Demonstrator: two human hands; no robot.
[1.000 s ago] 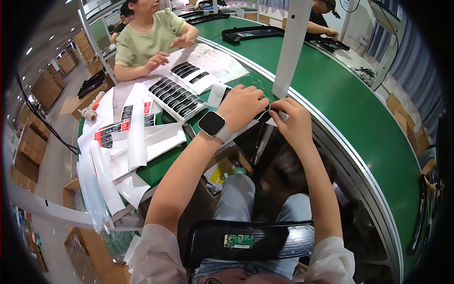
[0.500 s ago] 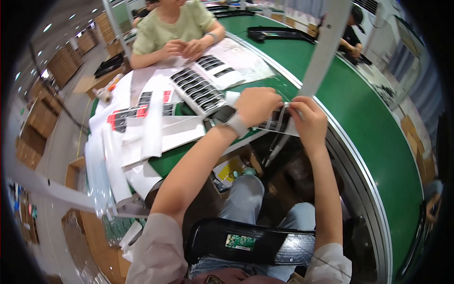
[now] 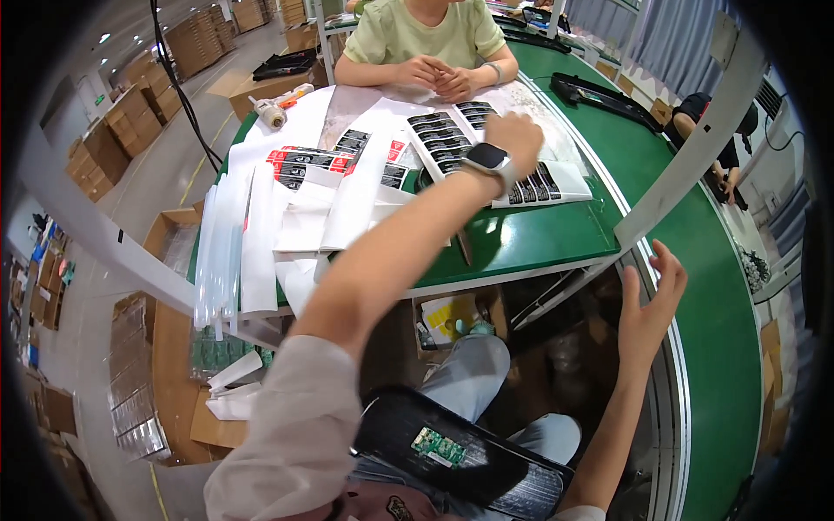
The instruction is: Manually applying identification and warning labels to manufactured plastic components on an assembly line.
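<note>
My left hand (image 3: 514,143), with a smartwatch (image 3: 487,156) at the wrist, reaches across the table over the black-and-white label sheets. Its fingers are curled; what they hold, if anything, is hidden. Just beside it a label sheet (image 3: 565,181) lies on the green table top, partly covered by the hand. A second label sheet (image 3: 437,143) lies to its left. Past the table's right corner, my right hand (image 3: 651,291) is raised, fingers apart and nothing in them. On my lap rests a black plastic tray-like housing (image 3: 504,478) with a green circuit board (image 3: 439,447) on it.
White paper strips and rolls (image 3: 261,234) cover the table's left side, with red-and-black labels (image 3: 304,163) behind. A person (image 3: 426,43) sits opposite, hands together. A metal post (image 3: 678,182) rises at the right beside the green conveyor (image 3: 712,347). A carton (image 3: 460,317) stands underneath.
My hands have parted: the left went forward over the label sheets, the right drew back to the right and opened. The sheet they held between them now lies on the table. The view has shifted.
</note>
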